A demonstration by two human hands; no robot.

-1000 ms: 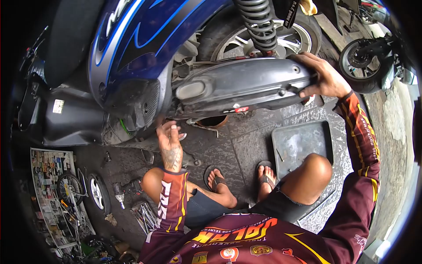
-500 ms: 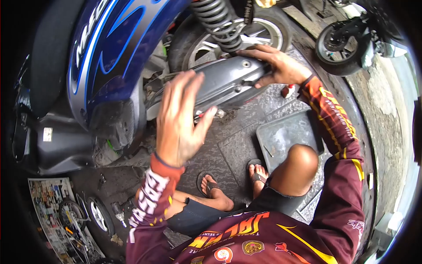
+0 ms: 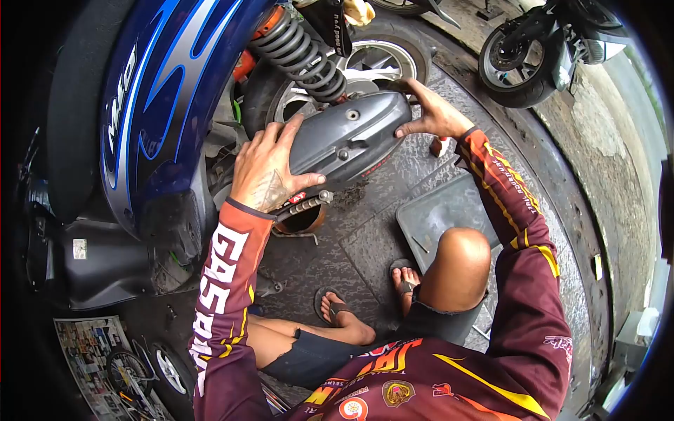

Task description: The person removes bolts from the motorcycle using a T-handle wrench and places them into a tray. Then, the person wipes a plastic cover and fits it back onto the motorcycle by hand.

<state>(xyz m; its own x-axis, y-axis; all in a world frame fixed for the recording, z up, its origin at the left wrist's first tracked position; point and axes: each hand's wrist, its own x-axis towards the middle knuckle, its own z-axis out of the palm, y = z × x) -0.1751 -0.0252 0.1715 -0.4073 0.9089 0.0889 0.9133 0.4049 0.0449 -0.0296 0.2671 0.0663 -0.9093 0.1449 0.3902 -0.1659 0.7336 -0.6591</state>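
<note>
A long grey engine side cover point(image 3: 337, 137) sits beside the rear wheel of a blue scooter point(image 3: 158, 91). My left hand point(image 3: 270, 165) wraps the cover's left end, its fingers over the upper edge and its thumb along the lower one. At the opposite end, my right hand point(image 3: 428, 116) grips the cover between thumb and fingers. A black coil-spring shock absorber point(image 3: 302, 59) rises just above the cover. Below my left hand, a kick-start lever point(image 3: 305, 203) sticks out. The palm side of both hands is hidden.
A shallow grey tray point(image 3: 442, 217) lies on the tiled floor by my knee, with a thin metal piece in it. Behind it is a small red-and-white item point(image 3: 439, 146). Another motorcycle's wheel point(image 3: 516, 67) stands at upper right. Bicycle parts point(image 3: 130, 375) show at lower left.
My left hand has come down from above the cover onto its left end. My right hand stays at the right end. The whole view has shifted, and the kick-start lever shows more clearly.
</note>
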